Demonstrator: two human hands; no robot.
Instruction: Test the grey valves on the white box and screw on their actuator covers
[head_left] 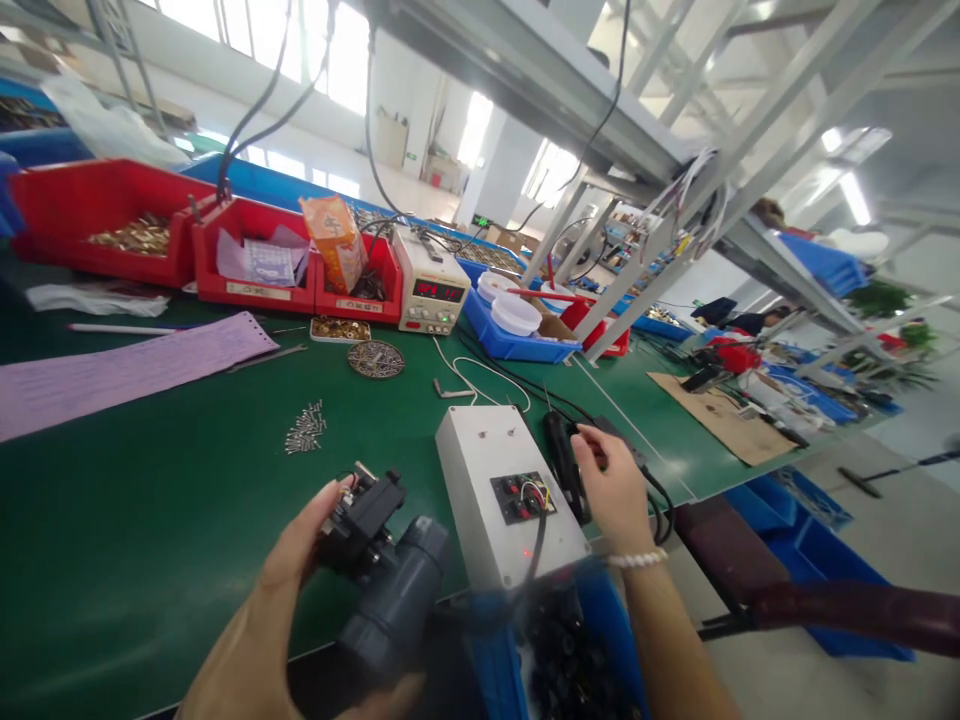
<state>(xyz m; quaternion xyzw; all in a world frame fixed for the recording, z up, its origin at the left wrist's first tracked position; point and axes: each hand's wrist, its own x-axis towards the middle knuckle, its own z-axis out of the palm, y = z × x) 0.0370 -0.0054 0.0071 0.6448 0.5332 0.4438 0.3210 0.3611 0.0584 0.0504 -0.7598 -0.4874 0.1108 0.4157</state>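
My left hand (274, 600) is closed around a grey plastic valve body (397, 590) with a black actuator (364, 520) on it, held above the bench's near edge. Beside it stands a white control box (484, 480), with terminals, small coloured wires and a black cable on its top face. Just right of the box, my right hand (615, 480) has its fingers curled in; whatever they hold, if anything, is hidden. Closest to those fingers lies a black electric screwdriver (561, 455), its bit pointing away. Small screws (304, 430) lie in a pile on the green bench (187, 490).
Red bins (255, 290) and a power supply (429, 285) line the back. A round dish of screws (375, 360) and a pink sheet (135, 370) lie nearer. A blue tray (517, 345) holds white tubs. Below the edge, a blue bin (502, 665) holds black parts.
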